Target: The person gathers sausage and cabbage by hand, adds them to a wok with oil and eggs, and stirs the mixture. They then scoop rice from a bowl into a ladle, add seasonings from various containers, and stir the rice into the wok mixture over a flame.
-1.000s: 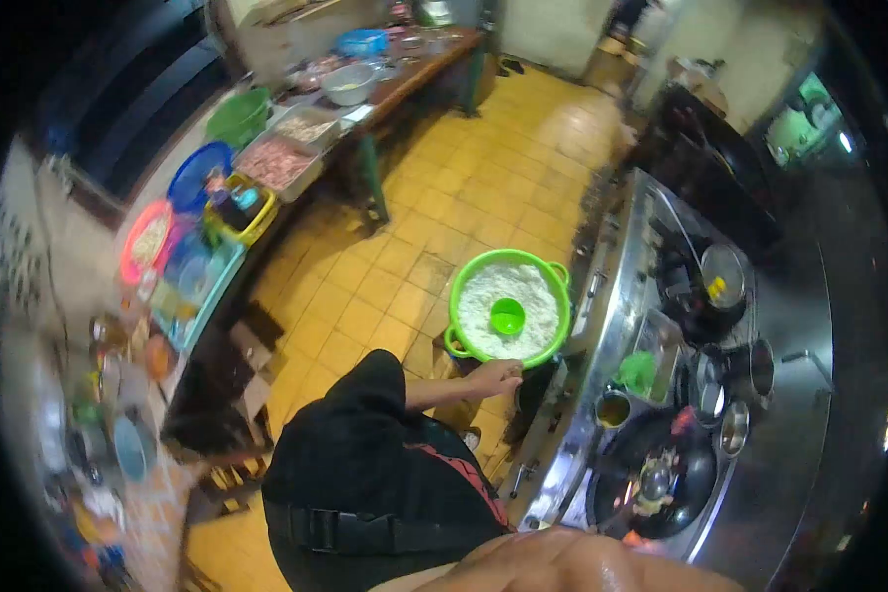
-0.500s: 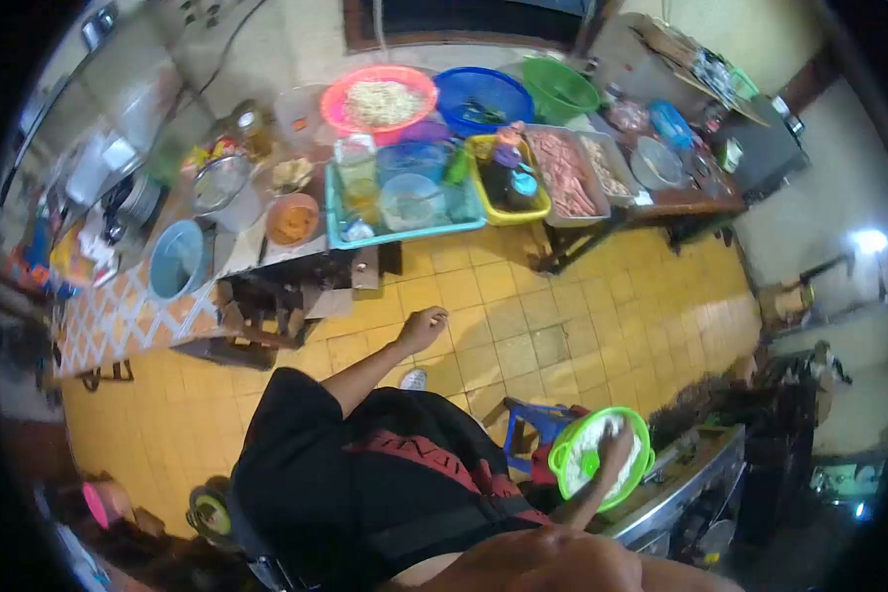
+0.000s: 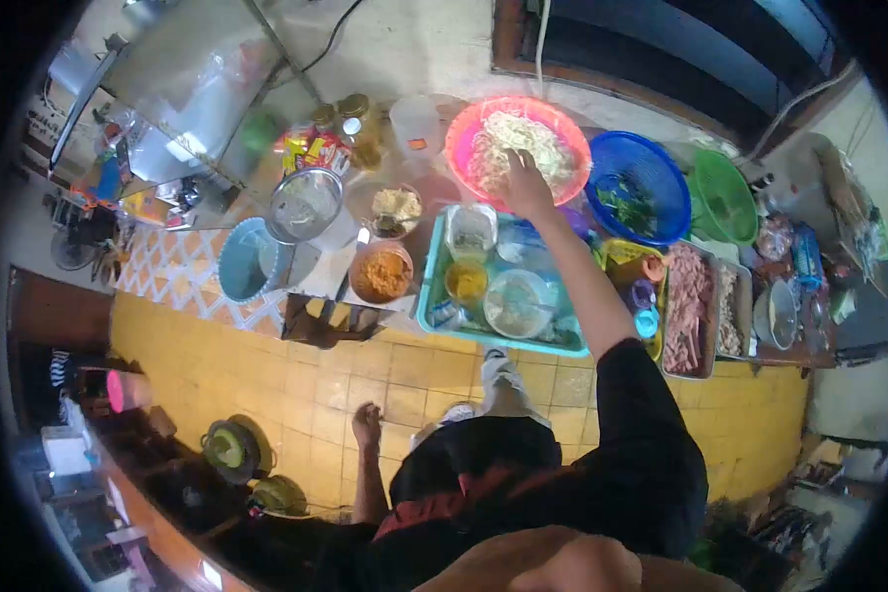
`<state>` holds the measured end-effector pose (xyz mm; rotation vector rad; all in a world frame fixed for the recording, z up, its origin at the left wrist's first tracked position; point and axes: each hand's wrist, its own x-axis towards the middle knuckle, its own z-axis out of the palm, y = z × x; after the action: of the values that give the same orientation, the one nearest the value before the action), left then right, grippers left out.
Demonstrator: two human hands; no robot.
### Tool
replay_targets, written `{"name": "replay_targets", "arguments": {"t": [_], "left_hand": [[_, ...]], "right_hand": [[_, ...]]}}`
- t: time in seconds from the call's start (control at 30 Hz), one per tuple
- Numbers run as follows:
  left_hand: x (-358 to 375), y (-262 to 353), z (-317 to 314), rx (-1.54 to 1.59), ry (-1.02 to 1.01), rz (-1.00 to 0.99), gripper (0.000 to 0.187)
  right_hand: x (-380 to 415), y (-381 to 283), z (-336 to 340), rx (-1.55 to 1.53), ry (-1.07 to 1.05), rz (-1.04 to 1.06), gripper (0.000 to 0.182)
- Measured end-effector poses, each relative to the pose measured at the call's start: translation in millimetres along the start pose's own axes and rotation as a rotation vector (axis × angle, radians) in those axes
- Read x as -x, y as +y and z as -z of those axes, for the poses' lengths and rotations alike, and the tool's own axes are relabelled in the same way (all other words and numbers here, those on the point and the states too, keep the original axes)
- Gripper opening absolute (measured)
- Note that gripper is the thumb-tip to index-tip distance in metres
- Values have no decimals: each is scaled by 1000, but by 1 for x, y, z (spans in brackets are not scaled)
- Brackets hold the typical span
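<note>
My right hand (image 3: 528, 183) reaches over the front of the pink basket (image 3: 457, 155), with its fingers apart on the pale shredded vegetable (image 3: 551, 158) inside. Nothing is seen gripped in it. My left hand (image 3: 367, 426) hangs low over the yellow floor, its fingers curled in and nothing visible in them. Just in front of the pink basket, partly under my right forearm, is the turquoise tray (image 3: 426, 301) with several containers. Right of the basket stands the blue basket (image 3: 661, 173) with green leaves.
On the right of the table are a green basket (image 3: 725, 197), a tray of pink meat (image 3: 686, 311) and a yellow basket. Toward the left stand a bowl of orange paste (image 3: 382, 273), a strainer (image 3: 306, 205) and a blue bucket (image 3: 252, 261). Pans (image 3: 232, 449) lie lower left.
My right hand has left the green bowl of white contents and moved up to the pink basket. The view has turned toward the table, and my left hand hangs further left.
</note>
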<state>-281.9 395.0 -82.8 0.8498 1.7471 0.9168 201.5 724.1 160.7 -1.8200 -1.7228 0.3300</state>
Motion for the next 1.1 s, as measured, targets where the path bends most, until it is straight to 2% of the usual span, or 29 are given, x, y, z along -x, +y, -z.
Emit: {"name": "replay_targets", "arguments": {"t": [0.07, 0.1, 0.17, 0.2, 0.27, 0.3, 0.33, 0.37, 0.4, 0.43, 0.47, 0.53, 0.6, 0.67, 0.7, 0.73, 0.8, 0.83, 0.87, 0.9, 0.93, 0.97, 1.0, 1.03, 1.07, 1.1], "left_hand": [[32, 2, 1, -1, 120, 303, 19], [44, -1, -4, 36, 124, 399, 20], [67, -12, -15, 72, 115, 511, 21], [82, -17, -21, 74, 100, 537, 22], [102, -31, -29, 160, 61, 655, 24], [110, -36, -32, 270, 10, 716, 25], [112, -48, -33, 381, -44, 769, 26], [114, -74, -31, 240, -237, 455, 27], [116, -92, -31, 130, -351, 120, 29], [113, -83, -37, -76, -397, 55, 30], [110, -76, -42, -132, -406, 79, 30], [103, -59, -54, -247, -427, 126, 31], [93, -3, -77, -2, -61, 816, 34], [82, -1, -82, 28, -81, 759, 34], [75, 1, -84, 9, -106, 714, 33], [65, 7, -81, -16, -129, 661, 32], [48, 17, -78, -11, -197, 635, 32], [45, 20, -81, 42, -141, 605, 34], [45, 24, -78, 89, -84, 579, 36], [42, 22, -68, 285, -113, 639, 36], [33, 22, -59, 272, -126, 628, 36], [31, 20, -53, 213, -218, 572, 34], [30, 7, -51, 166, -306, 517, 33], [24, -19, -43, -18, -287, 480, 30], [26, -21, -30, -26, -301, 472, 30], [22, -19, -20, -238, -397, 173, 29]], "right_hand": [[-45, 8, -21, 256, -287, -118, 69], [-61, 16, -31, 235, -289, -118, 69], [-82, 42, -75, 734, -224, 191, 65], [-95, 67, -117, 714, -240, 188, 65], [-122, 117, -193, 310, -132, -191, 62], [-122, 119, -195, 305, -145, -198, 62], [-125, 117, -191, 426, -264, -165, 58], [-131, 113, -182, 545, -379, -129, 55], [-135, 110, -169, 539, -384, -134, 55], [-141, 106, -151, 363, -486, -13, 45], [-148, 99, -129, 187, -583, 109, 36], [-161, 80, -77, 250, -617, 148, 34], [-162, 77, -64, 313, -649, 190, 33], [-160, 83, -66, 261, -506, 151, 38], [-162, 85, -70, 218, -595, 105, 41], [-161, 91, -71, 212, -585, 100, 41], [-158, 99, -66, 37, -216, 142, 44], [-157, 99, -64, 26, -304, 158, 45], [-152, 100, -62, 28, -303, 154, 45], [-146, 96, -58, 24, -368, 106, 46], [-142, 91, -51, 20, -423, 56, 47], [-138, 88, -50, -13, -243, 31, 43], [-134, 86, -44, 0, -234, 31, 43], [-127, 82, -39, -111, -250, 18, 46], [-119, 78, -36, -228, -258, -1, 48], [-115, 78, -38, -260, -171, -28, 55]]}}
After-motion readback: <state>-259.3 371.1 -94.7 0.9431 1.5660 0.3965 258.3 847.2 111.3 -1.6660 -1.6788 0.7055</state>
